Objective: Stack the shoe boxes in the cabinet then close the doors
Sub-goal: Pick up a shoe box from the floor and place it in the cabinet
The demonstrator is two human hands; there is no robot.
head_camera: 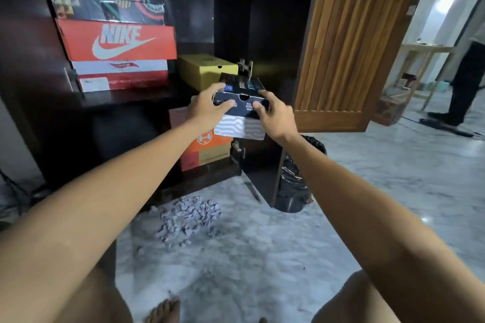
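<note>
Left hand (pixel 210 107) and right hand (pixel 273 117) grasp near end of black-lidded, white-patterned cardboard shoe box (pixel 242 110), held at dark wooden cabinet (pixel 262 178) opening beside yellow box (pixel 207 71). Likely light, stiff; grip corners, lid may lift.

floor (pixel 380 191): grey marble | wooden table (pixel 425 60): right, far | wall (pixel 446 21): white, bright

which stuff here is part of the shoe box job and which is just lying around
Part of the job: black box held by left hand and right hand; red Nike box; yellow box; orange box; wooden door.

Just lying about: crumpled paper; black bin bag.
</note>
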